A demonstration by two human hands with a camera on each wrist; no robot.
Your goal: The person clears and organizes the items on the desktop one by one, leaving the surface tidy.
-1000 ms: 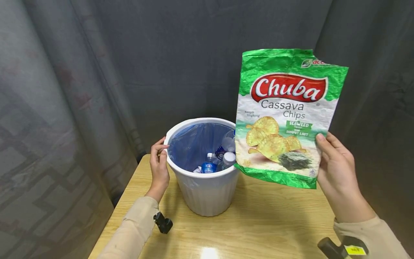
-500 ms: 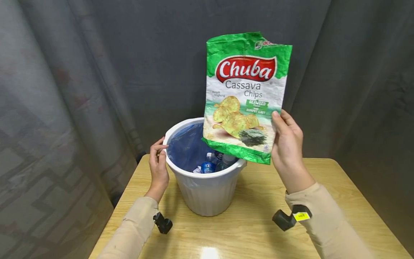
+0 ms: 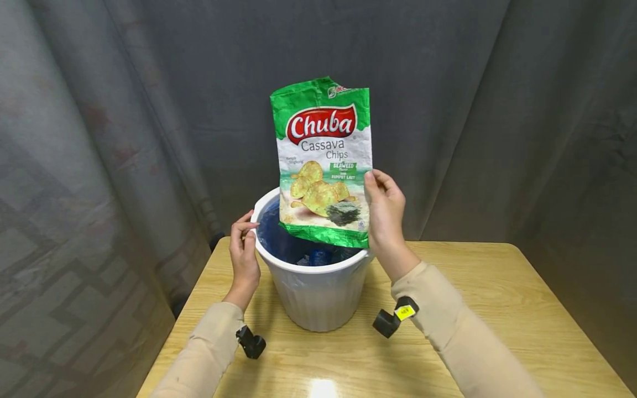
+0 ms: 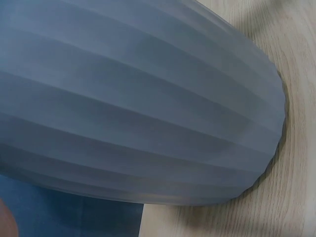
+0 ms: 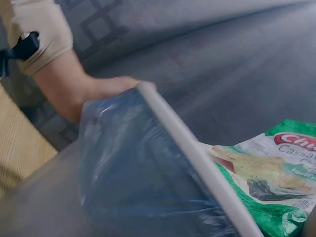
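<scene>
The chip bag [image 3: 323,166], upright over the bin [image 3: 313,293], hides from us most of the blue liner [image 3: 271,235] and nearly all that lies inside; in the head view we make out only dim blue shapes under its lower edge, too dark to name. Our right hand [image 3: 385,213] shows thumb and knuckles, its fingers lost behind the bag. On the left wrist view the bin's ribbed wall [image 4: 143,108] fills the picture, cut off at top and left, and the left hand is only a sliver at the corner. The right wrist view is blurred, the bag [image 5: 266,173] cropped at the right edge.
</scene>
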